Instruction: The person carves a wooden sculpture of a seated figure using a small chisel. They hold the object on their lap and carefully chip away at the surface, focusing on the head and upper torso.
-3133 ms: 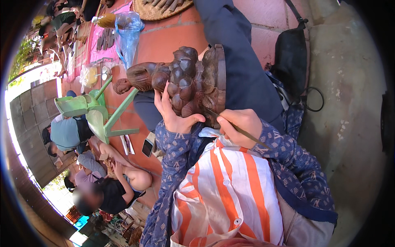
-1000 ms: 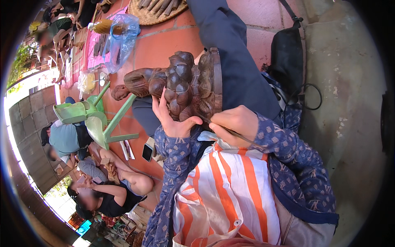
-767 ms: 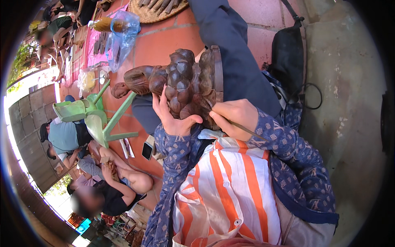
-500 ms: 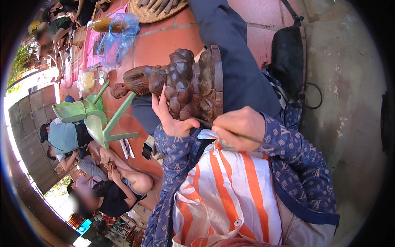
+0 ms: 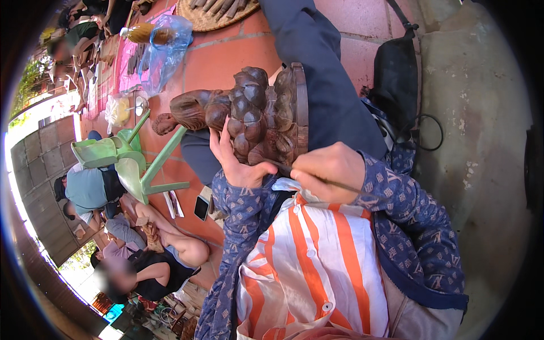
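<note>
A dark brown carved wooden statue lies on its side across my lap, its small head to the left and its flat round base to the right. Rounded, glossy lumps cover its middle. My left hand grips its near side, fingers up along the carving and thumb reaching right. My right hand is closed round a thin dark rod-like tool. The tool's front end is close to my left thumb and the statue's near edge; whether it touches the wood I cannot tell.
A green plastic chair stands left on the red tiles, near a phone. Beyond are a bottle in a blue plastic bag and a woven tray of wooden sticks. A black bag lies right. Other people sit at left.
My right hand has shifted very slightly up and left with the tool. The statue and my left hand stay put. At left, a seated person's arm has moved.
</note>
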Demonstrator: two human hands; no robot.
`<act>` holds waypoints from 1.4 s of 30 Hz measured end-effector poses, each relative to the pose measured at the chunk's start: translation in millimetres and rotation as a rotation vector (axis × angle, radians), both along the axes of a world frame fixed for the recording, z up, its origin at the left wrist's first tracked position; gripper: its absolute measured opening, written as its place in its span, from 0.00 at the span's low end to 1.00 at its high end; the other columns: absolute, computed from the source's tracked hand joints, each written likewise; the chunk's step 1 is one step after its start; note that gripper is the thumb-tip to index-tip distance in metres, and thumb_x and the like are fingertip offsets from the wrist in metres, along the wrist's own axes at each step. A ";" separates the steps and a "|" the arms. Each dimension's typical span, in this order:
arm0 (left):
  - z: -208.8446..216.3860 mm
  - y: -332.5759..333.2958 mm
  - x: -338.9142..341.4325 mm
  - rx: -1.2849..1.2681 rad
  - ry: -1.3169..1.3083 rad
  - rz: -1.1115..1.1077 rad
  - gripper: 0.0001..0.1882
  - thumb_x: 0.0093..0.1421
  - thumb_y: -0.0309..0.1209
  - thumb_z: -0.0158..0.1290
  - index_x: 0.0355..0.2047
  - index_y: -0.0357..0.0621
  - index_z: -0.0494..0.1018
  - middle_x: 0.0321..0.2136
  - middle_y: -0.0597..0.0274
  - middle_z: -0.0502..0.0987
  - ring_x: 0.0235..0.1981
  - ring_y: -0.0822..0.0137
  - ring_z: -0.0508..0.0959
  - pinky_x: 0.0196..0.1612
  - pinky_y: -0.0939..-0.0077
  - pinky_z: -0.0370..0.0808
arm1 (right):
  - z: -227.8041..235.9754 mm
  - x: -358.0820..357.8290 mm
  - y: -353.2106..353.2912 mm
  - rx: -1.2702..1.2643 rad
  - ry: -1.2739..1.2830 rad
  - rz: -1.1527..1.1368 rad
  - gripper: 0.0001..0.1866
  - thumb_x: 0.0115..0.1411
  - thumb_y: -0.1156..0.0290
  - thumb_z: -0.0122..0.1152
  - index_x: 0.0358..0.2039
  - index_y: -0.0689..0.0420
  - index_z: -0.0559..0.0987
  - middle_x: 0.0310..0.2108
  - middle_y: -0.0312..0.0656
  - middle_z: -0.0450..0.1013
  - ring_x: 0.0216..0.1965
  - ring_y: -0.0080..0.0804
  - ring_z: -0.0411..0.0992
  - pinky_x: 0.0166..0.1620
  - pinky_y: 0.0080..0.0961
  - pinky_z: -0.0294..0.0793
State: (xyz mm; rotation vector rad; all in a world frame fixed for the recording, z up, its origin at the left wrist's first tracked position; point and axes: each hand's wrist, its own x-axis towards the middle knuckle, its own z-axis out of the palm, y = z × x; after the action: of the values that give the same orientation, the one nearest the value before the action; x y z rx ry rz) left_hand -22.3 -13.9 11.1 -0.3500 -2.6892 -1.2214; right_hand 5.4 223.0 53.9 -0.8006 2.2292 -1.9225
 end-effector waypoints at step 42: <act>4.1 5.1 3.7 -0.052 0.024 0.021 0.66 0.29 0.65 0.68 0.64 0.39 0.59 0.63 0.34 0.52 0.67 0.41 0.53 0.66 0.51 0.55 | -4.7 -11.4 -7.3 0.143 0.000 -0.079 0.05 0.60 0.76 0.58 0.32 0.64 0.79 0.23 0.48 0.74 0.24 0.45 0.75 0.27 0.34 0.73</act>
State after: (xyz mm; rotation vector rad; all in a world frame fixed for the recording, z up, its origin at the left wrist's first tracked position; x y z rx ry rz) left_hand -18.6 -8.8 15.2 -0.3407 -2.7015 -1.1357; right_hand -6.0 215.7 49.2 -0.7030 2.4001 -1.7684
